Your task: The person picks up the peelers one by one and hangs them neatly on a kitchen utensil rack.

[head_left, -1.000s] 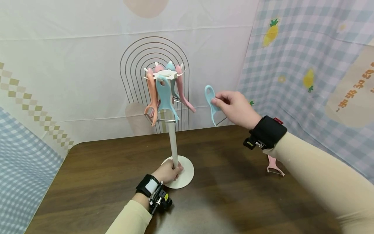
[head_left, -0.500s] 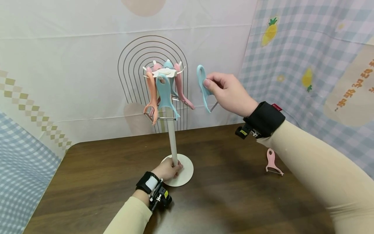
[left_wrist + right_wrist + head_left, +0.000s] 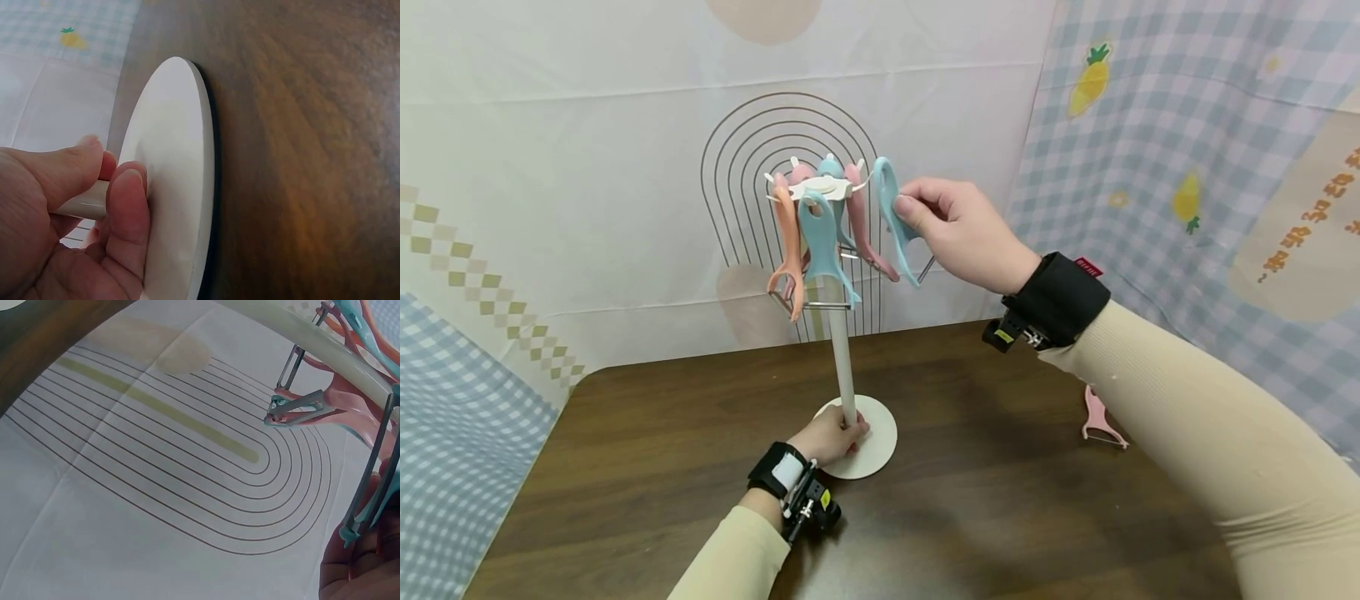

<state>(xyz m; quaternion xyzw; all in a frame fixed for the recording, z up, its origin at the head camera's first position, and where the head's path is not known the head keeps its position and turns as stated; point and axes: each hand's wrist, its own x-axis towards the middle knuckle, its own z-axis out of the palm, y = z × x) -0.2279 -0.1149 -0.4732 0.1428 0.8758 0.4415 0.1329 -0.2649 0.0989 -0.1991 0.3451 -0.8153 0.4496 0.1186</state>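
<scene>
A white stand (image 3: 841, 358) with a round base (image 3: 880, 442) rises from the table, and several pink, orange and blue peelers hang from the hooks at its top. Low on the pole, just above the base, my left hand (image 3: 827, 435) grips it; the left wrist view shows thumb and fingers curled round the pole (image 3: 84, 201). My right hand (image 3: 962, 229) pinches a light blue peeler (image 3: 889, 196) by its handle. That peeler is upright, its holed end at the hook on the stand's right side; whether they touch I cannot tell. Beside it hangs a pink peeler (image 3: 861, 225).
A pink peeler (image 3: 1097, 417) lies on the brown wooden table (image 3: 700, 500) at the right, partly behind my right forearm. A pale cloth (image 3: 587, 208) with printed arches hangs behind the stand. Checked cloth (image 3: 1150, 167) hangs on the right.
My right hand has risen and moved left with the blue peeler, bringing it from well right of the stand up to its hooks. My left hand has stayed on the pole.
</scene>
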